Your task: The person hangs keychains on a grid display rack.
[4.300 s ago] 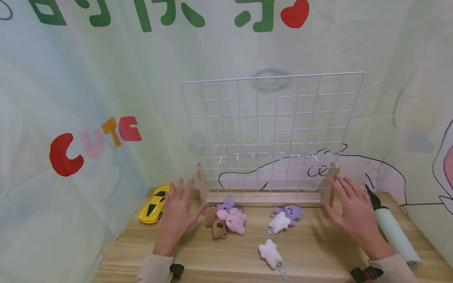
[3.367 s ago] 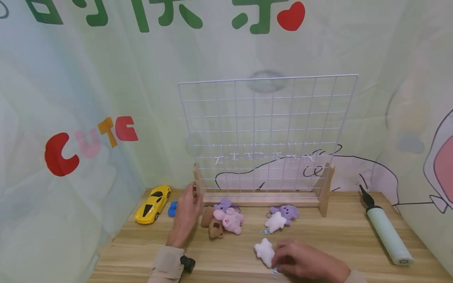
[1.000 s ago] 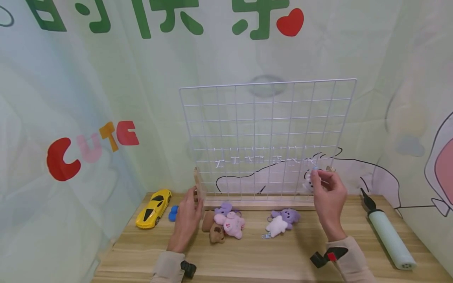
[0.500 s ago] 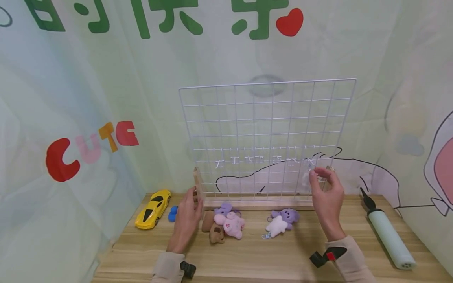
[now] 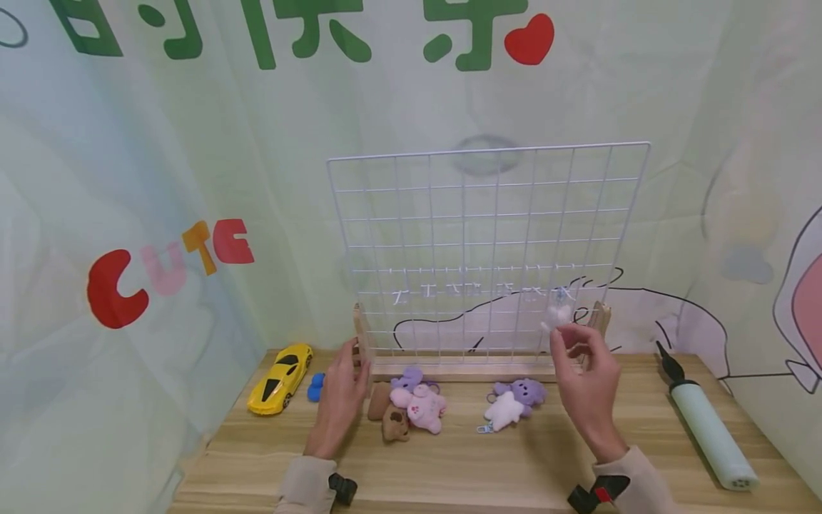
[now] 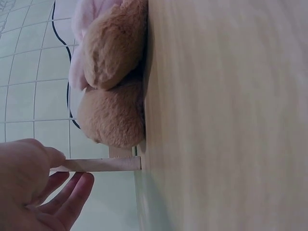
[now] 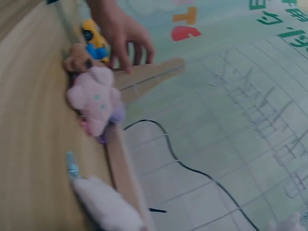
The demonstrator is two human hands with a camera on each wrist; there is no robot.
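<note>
My left hand (image 5: 340,396) holds the left wooden upright (image 6: 103,165) of a stand that carries a white wire grid (image 5: 478,214). The thumb lies on one side of the upright, fingers on the other. A white plush keychain (image 5: 559,314) hangs by its blue clasp at the rightmost clear hook on the grid. Just below it is my right hand (image 5: 587,364), fingers loosely bent and fingertips right at the plush's lower end. On the table lie brown plush toys (image 5: 394,422), a pink plush (image 5: 426,408), a purple plush (image 5: 528,392) and another white plush (image 5: 504,408).
Several clear hooks (image 5: 472,289) line one grid wire. A yellow toy car (image 5: 280,380) and a blue object (image 5: 315,387) sit left of the stand. A pale green hand pump (image 5: 713,435) lies on the right of the wooden table (image 5: 449,478). A printed cloth hangs behind.
The right hand picked the front white plush off the table and raised it to the right hook. It has since slipped lower, the plush now hanging. The left hand moved onto the upright.
</note>
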